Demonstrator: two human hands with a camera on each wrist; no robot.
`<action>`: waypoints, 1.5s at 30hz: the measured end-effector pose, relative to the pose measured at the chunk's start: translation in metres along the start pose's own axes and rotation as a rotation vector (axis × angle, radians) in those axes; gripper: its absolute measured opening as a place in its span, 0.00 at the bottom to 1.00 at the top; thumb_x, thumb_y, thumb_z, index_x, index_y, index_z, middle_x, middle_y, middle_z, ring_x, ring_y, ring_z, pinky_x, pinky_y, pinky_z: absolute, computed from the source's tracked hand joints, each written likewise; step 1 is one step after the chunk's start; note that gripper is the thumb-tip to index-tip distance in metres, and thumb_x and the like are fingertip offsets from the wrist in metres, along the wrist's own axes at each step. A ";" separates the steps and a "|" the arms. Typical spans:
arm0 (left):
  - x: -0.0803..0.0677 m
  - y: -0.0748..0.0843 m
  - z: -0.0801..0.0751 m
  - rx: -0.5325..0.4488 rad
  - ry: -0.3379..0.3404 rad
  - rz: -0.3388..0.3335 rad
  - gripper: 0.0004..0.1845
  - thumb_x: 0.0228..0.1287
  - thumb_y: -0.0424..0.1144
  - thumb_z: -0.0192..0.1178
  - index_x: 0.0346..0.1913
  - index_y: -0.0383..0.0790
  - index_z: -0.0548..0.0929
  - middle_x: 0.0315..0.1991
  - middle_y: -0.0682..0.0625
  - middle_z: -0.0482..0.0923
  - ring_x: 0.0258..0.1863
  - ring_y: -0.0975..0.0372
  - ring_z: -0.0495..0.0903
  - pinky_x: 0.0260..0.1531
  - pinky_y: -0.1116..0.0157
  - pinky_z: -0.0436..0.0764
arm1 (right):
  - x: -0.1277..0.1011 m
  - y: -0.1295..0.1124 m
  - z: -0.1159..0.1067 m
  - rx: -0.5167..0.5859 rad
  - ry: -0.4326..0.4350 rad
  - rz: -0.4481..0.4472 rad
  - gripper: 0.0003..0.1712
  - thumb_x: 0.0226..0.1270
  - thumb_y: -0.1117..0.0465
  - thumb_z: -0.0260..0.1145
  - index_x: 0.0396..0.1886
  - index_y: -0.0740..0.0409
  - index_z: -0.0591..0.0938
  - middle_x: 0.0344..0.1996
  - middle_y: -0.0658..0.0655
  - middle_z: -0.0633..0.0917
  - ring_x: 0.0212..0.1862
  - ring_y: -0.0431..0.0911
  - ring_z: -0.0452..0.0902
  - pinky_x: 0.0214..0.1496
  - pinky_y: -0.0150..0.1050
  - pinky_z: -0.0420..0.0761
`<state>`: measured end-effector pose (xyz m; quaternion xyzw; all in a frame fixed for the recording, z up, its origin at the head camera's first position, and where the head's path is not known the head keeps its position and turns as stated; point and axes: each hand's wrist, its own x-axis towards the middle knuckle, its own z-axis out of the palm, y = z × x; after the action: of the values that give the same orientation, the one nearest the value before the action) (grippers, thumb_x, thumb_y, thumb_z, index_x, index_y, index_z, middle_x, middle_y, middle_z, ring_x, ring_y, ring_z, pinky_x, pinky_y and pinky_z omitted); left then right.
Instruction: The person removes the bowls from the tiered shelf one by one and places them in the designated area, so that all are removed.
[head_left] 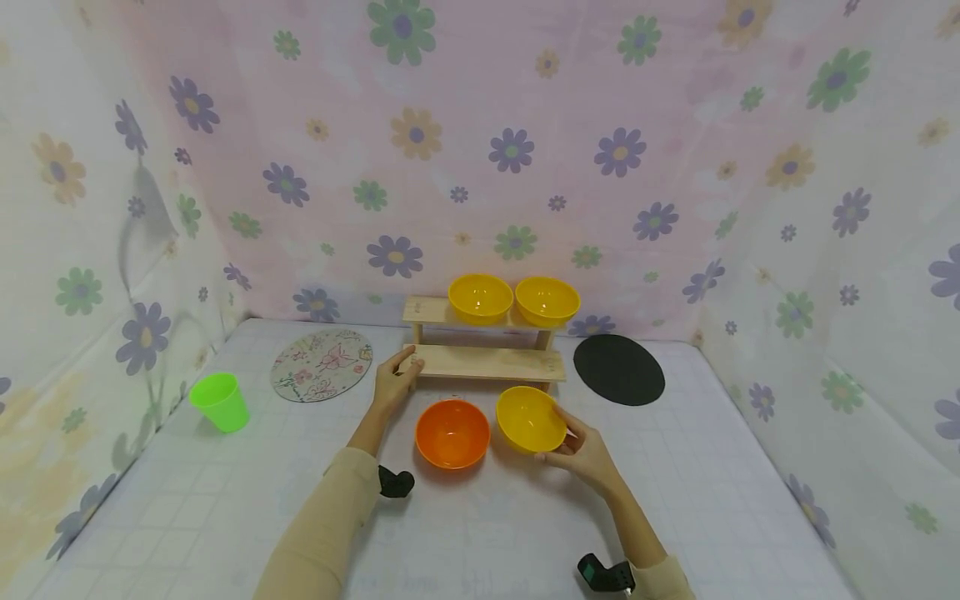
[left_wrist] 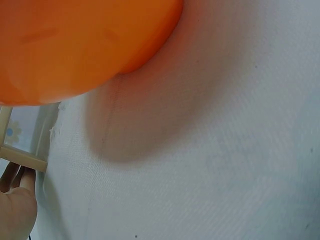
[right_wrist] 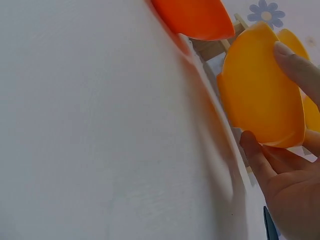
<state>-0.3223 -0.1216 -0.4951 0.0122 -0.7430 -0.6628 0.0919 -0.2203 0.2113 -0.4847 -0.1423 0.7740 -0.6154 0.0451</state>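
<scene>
In the head view, my left hand (head_left: 393,386) grips the left end of the lower step of a two-tier wooden shelf (head_left: 483,362). The left wrist view catches its fingers at the wood's edge. My right hand (head_left: 588,457) holds a yellow bowl (head_left: 531,420) by its right side, thumb and fingers around the wall; the right wrist view shows the bowl tilted and above the table. Just left of it, an orange bowl (head_left: 452,434) sits on the table in front of the shelf. Two more yellow bowls, one left (head_left: 481,300) and one right (head_left: 547,302), stand on the upper step.
A green cup (head_left: 221,402) stands tilted-looking at the far left. Beside the shelf lie a patterned round mat (head_left: 321,367) on the left and a black round mat (head_left: 619,370) on the right. Flowered cloth walls (head_left: 465,167) enclose the white table (head_left: 480,542).
</scene>
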 end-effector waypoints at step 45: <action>-0.002 0.001 0.002 0.011 0.013 0.018 0.24 0.65 0.33 0.58 0.62 0.29 0.71 0.65 0.35 0.65 0.66 0.46 0.61 0.64 0.52 0.63 | 0.007 -0.004 -0.004 -0.185 0.031 -0.053 0.44 0.53 0.64 0.72 0.69 0.66 0.62 0.65 0.70 0.66 0.54 0.63 0.74 0.51 0.49 0.79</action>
<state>-0.3208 -0.1194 -0.4941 0.0105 -0.7460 -0.6579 0.1027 -0.2271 0.2125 -0.4788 -0.1566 0.8242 -0.5443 0.0035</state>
